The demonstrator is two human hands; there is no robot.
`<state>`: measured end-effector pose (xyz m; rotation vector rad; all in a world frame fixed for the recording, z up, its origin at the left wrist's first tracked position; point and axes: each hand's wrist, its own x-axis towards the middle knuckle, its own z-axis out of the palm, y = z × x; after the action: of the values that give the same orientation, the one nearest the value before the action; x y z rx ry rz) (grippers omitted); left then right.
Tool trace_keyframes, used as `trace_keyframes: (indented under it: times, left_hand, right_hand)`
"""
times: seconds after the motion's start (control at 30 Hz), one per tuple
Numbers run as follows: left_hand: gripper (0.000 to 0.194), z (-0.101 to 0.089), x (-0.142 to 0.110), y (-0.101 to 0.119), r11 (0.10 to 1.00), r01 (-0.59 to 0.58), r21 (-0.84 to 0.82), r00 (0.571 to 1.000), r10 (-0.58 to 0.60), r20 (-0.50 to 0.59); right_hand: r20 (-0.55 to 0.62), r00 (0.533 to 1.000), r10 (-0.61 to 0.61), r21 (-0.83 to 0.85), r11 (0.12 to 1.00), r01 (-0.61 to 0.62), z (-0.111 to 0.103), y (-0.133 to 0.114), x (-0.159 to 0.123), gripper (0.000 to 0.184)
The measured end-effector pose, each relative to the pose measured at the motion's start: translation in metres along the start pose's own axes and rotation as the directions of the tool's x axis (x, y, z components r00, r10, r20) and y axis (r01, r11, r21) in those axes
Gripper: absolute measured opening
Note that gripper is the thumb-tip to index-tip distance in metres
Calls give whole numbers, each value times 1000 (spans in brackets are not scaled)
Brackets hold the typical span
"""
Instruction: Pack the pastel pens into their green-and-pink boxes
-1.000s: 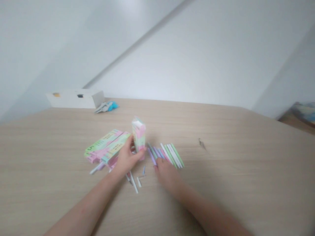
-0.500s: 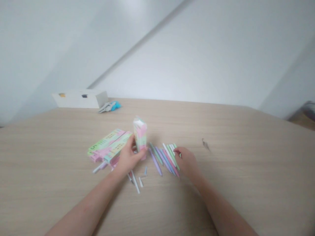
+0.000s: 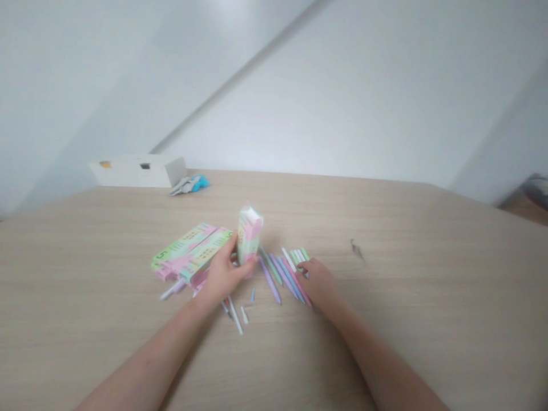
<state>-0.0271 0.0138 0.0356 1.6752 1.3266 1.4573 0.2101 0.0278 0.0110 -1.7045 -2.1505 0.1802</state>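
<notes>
My left hand (image 3: 226, 268) is closed around a small pink and green carton (image 3: 250, 231), which stands upright with its top flap up. To its right, several pastel pens (image 3: 274, 274) in purple, green, blue, pink and white lie side by side on the table. Over the right end of this row is my right hand (image 3: 317, 282), its fingers curled down onto the pens; whether it grips one is hidden. Left of my left hand lie flat pink and green cartons (image 3: 188, 251). Slim white sticks (image 3: 235, 315) and small pale pieces (image 3: 244, 314) lie below my left wrist.
At the back left of the wooden table (image 3: 406, 319) stands a white box (image 3: 135, 171) with two cut-outs. A grey and blue cloth-like bundle (image 3: 190, 184) lies beside it. A small dark thing (image 3: 356, 249) lies to the right of my right hand.
The upright carton in my left hand has shifted slightly right and tilted. My right hand has moved a little left and lower over the pens.
</notes>
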Motion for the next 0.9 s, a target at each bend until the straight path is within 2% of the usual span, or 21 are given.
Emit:
trace_keyframes:
  times: [0.27,0.5,0.67,0.8,0.9]
  left_hand:
    - [69,-2,3,-1,996,36,-82,999,-39,-32]
    - [64,-2,3,1,996,21,-89,998,-26,-59]
    - [59,-3,3,2,995,14,-101,995,-24,-97]
    - [56,-5,4,0,996,15,-87,994,-24,-107]
    - [49,-7,5,-2,993,-6,-115,992,-9,-127]
  right_hand:
    - [36,999,8,-15,1000,-7,0,0,0,22]
    - [10,1000,-18,-83,996,19,3,-5,-1,24]
    - [22,999,30,-120,992,-27,4,-11,0,27]
    - [-8,997,83,-62,995,-83,4,-12,1,22]
    - [-70,989,133,72,989,-128,2,-9,3,15]
